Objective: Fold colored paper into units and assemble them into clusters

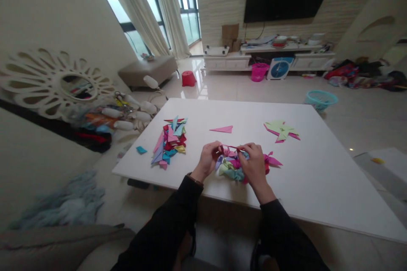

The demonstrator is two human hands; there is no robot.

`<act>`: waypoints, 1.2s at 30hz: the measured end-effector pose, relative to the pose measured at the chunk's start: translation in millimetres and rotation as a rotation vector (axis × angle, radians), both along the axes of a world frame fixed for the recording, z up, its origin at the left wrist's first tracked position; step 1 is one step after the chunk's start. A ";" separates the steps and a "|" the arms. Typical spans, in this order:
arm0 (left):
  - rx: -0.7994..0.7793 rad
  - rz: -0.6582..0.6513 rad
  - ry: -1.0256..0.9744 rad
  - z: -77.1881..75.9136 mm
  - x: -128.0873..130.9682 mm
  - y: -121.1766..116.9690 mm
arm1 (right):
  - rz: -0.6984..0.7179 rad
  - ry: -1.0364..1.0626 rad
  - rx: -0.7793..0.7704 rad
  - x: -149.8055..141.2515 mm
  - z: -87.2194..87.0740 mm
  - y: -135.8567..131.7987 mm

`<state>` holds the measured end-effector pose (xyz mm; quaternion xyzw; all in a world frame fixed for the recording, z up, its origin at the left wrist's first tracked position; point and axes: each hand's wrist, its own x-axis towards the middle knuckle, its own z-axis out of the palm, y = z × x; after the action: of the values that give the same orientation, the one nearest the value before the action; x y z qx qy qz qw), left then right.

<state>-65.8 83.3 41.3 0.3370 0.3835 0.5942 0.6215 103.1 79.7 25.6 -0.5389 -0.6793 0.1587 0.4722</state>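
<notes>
Between my left hand [210, 157] and my right hand [253, 165] stretches a thin strip of red folded paper [230, 147]. The fingers of both hands are pinched on its ends, just above the table. Beneath and behind the hands lies a heap of folded paper pieces [234, 173] in green, teal, purple and pink, partly hidden by my right hand. A pink folded piece [274, 160] sticks out to the right of it. Beyond the hands lies a pink paper plane [222, 129].
A second heap of paper pieces [171, 139] sits on the left of the white table [318, 178], near a small blue piece [141, 150]. Green and pink pointed paper [282, 130] lies at the right. A turquoise basket [321, 99] stands past the far right corner.
</notes>
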 end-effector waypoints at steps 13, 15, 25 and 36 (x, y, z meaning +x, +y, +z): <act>0.006 -0.203 0.347 -29.7 -9.3 3.8 | 0.000 0.980 -0.497 -11.5 -21.0 12.8; -0.001 -0.185 0.376 -31.4 -16.9 7.9 | -0.029 1.030 -0.482 -10.8 -18.3 12.9; -0.139 -0.034 0.191 -32.2 -39.2 15.8 | 0.035 0.788 -0.436 5.0 -1.3 12.5; -0.215 0.216 -0.116 -13.9 -5.5 38.4 | -0.016 0.835 -0.418 8.4 9.9 6.8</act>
<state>-71.3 121.7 27.4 0.1906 0.4423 0.6314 0.6077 111.5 86.5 35.4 -0.5178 -0.3804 0.4917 0.5877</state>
